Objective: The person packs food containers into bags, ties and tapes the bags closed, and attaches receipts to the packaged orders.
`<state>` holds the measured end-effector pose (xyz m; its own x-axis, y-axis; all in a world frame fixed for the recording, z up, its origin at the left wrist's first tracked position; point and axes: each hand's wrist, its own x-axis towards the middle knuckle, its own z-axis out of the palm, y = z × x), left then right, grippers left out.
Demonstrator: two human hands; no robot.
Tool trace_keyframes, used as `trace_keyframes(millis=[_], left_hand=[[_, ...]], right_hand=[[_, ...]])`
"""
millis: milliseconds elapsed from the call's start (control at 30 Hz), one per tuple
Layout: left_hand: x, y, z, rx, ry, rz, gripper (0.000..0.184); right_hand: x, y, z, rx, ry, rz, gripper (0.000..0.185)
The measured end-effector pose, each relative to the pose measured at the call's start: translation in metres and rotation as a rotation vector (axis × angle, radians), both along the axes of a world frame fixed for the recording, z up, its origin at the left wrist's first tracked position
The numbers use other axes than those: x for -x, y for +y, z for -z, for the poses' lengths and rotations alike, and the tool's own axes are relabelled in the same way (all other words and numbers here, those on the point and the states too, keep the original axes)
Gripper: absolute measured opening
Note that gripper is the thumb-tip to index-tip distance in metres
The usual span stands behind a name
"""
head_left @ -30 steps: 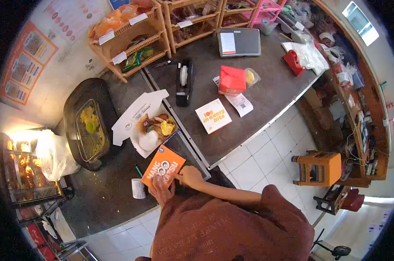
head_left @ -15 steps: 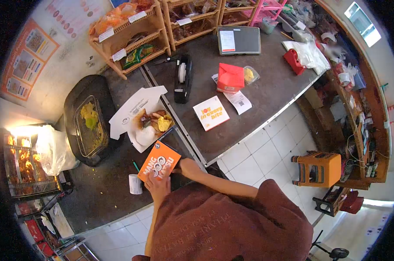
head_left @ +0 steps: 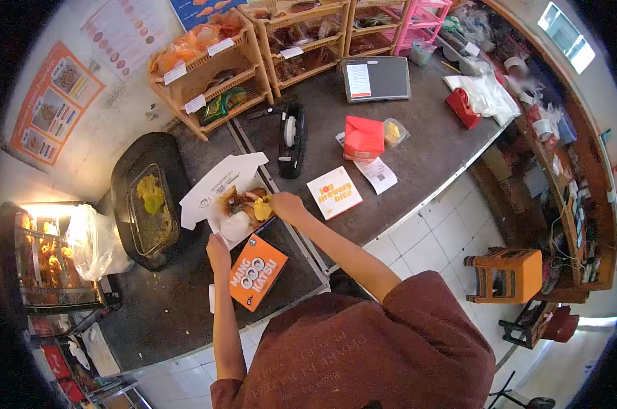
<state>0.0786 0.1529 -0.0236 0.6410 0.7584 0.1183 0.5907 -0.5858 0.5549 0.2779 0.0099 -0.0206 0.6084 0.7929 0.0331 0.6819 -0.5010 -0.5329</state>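
Read as a clock centred on the open meal box (head_left: 220,183), twelve toward the top of the view, the orange box (head_left: 258,273) is nearest the person, between five and six, blocking the meal box's near side; whether the two touch is unclear. The meal box lies on the dark worktop (head_left: 162,310), with rice (head_left: 235,227) and egg (head_left: 261,209) inside. The left hand (head_left: 218,252) is narrow at its seven o'clock edge, the right hand (head_left: 287,206) narrow at three, beside the egg; I cannot tell whether either grips. The left forearm partly hides a white paper roll (head_left: 212,298) between six and seven.

Further out, a black tray (head_left: 126,232) takes up nine o'clock and a black tape dispenser (head_left: 291,140) one. The white printed box (head_left: 334,193) lies just before three; the red box (head_left: 364,138) stands at two, covering part of a receipt (head_left: 378,176).

Farthest are a tablet (head_left: 387,78) between one and two, tan racks (head_left: 264,68) near twelve, and an orange stool (head_left: 506,273) between three and four.
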Motion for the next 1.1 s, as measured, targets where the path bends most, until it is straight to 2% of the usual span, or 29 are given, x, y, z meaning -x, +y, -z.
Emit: trace_keyframes(millis=[100,167,200,233,367,433,500,567,600,667,733,833,867,933,1033,1100], left_hand=[[0.003,0.000,-0.003,-0.050,-0.031,-0.011,0.025],[0.003,-0.003,-0.026,-0.033,-0.102,-0.029,0.021],[0.007,-0.012,-0.048,-0.137,-0.110,-0.017,0.018],[0.012,-0.027,-0.079,0.022,-0.131,-0.111,0.017],[0.055,-0.080,-0.141,0.001,-0.072,-0.160,0.020],[0.084,-0.099,-0.112,-0.140,-0.097,-0.182,0.024],[0.103,-0.121,-0.087,0.056,-0.001,-0.294,0.028],[0.120,-0.130,-0.065,0.075,-0.008,-0.408,0.031],[0.122,-0.132,-0.059,0.088,-0.014,-0.466,0.035],[0.110,-0.128,-0.088,-0.337,-0.085,-0.589,0.047],[0.091,-0.112,-0.132,-0.573,-0.184,-0.570,0.051],[0.089,-0.082,-0.133,-0.259,-0.334,-0.339,0.055],[0.093,-0.081,-0.126,-0.242,-0.184,-0.368,0.041],[0.108,-0.120,-0.102,-0.343,-0.314,-0.291,0.027],[0.105,-0.155,-0.073,-0.611,-0.155,-0.324,0.024],[0.099,-0.161,-0.053,-0.031,-0.601,-0.437,0.025]], right_hand=[[-0.005,0.004,0.007,-0.048,0.004,-0.054,0.024],[-0.004,0.002,-0.014,-0.088,-0.080,-0.089,0.026],[0.002,-0.011,-0.049,-0.113,-0.078,-0.090,0.026],[0.006,-0.020,-0.070,-0.106,-0.068,-0.138,0.027],[0.035,-0.049,-0.115,-0.001,0.029,-0.275,0.030],[0.054,-0.060,-0.107,0.039,0.073,-0.320,0.032],[0.064,-0.070,-0.084,0.077,0.134,-0.350,0.031],[0.070,-0.078,-0.074,0.156,0.233,-0.358,0.031],[0.068,-0.080,-0.085,0.073,0.190,-0.257,0.031],[0.067,-0.084,-0.123,-0.086,0.116,-0.054,0.043],[0.054,-0.056,-0.138,-0.568,-0.120,-0.154,0.062],[0.056,-0.009,-0.139,-0.605,-0.125,-0.385,0.051],[0.060,-0.015,-0.134,-0.528,-0.045,-0.419,0.047],[0.065,-0.033,-0.117,-0.394,0.091,-0.467,0.040],[0.091,-0.077,-0.079,-0.466,-0.144,-0.181,0.029],[0.118,-0.086,-0.068,-0.538,0.407,-0.059,0.031]])
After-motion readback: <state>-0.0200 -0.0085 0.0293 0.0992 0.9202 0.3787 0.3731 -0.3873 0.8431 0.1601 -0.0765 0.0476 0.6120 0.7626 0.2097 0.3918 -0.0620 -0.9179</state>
